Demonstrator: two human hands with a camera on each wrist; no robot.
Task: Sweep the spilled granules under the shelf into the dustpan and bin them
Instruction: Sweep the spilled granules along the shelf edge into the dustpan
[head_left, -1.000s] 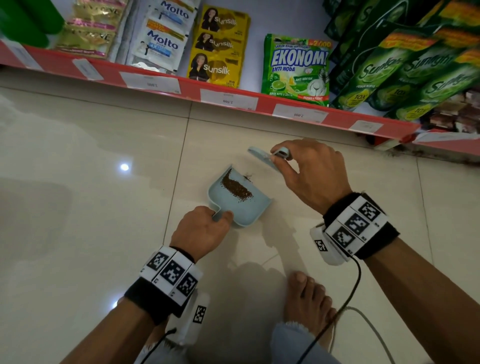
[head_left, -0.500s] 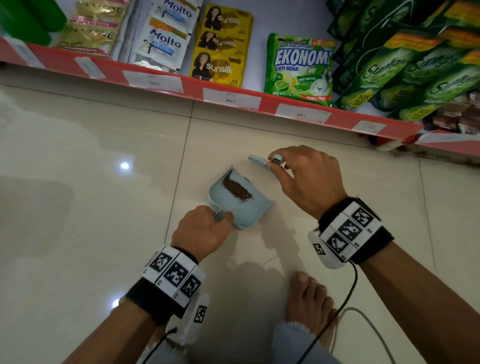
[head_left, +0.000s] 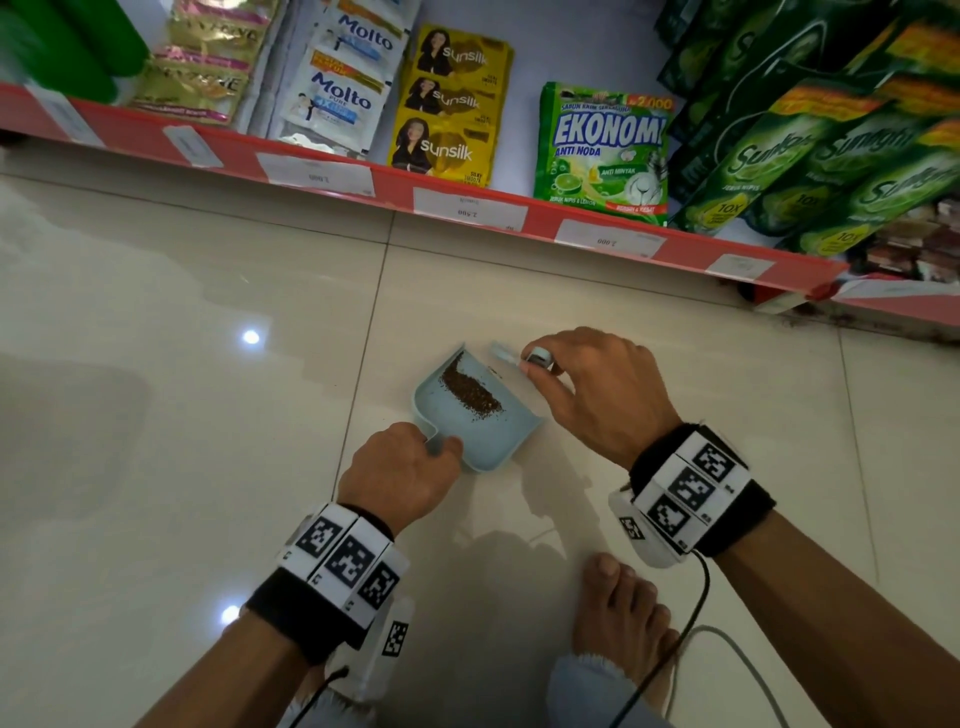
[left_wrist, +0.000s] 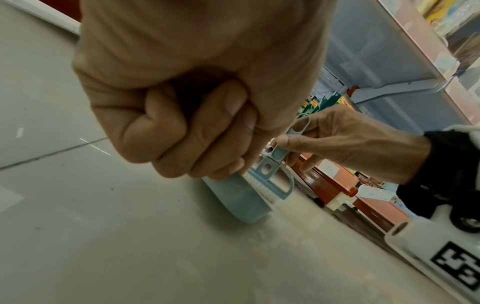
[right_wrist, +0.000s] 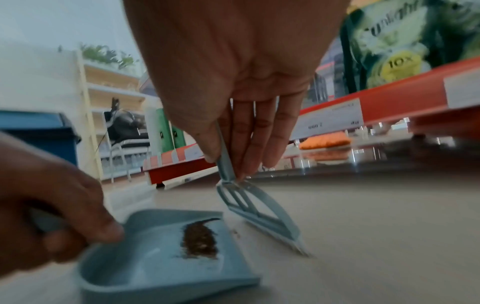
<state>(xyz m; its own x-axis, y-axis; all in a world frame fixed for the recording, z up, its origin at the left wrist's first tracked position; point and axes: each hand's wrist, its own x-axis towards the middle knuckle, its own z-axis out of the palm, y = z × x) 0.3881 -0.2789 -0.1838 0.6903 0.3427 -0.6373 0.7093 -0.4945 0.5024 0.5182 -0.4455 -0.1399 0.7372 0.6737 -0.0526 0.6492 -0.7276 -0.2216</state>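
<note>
1. Tiled floor (head_left: 208, 441), red shelf (head_left: 395, 189) edge beyond.
2. Left hand (head_left: 400, 475): grip curled tight round handle of dustpan (head_left: 498, 441); pan flat on floor.
3. Right hand (head_left: 597, 395): fingertips pinching handle of small brush (right_wrist: 262, 214), bristles on floor just beside pan mouth.
4. Granules (head_left: 470, 389): dark line inside pan near mouth; few specks on floor at lip.

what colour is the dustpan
Pale blue; the dustpan shows best in the head view.
</note>
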